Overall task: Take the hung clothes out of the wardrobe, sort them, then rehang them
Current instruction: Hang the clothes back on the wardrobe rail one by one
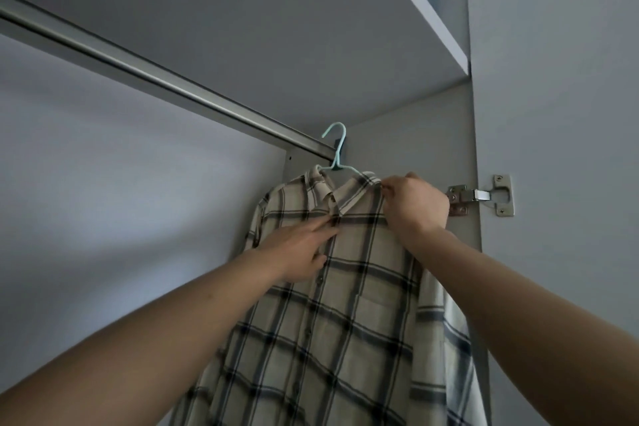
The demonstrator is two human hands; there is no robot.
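One metal rail (145,74) ran above both hands. Beside the right hand (413,204), pinching the collar, sat a hinge (479,195). Left hand (304,249), fingers straight, pressed the plaid shirt (345,322), hung on a teal hanger (337,152).

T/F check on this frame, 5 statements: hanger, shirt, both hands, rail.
1. The plaid shirt hangs on a light blue hanger. True.
2. The right hand pinches the shirt's collar. True.
3. The left hand grips the hanger hook. False: it lies on the shirt front by the button placket, fingers extended.
4. The rail is full of clothes. False: only this one hanger shows, at the rail's right end.
5. A metal hinge sits right of the hands. True.
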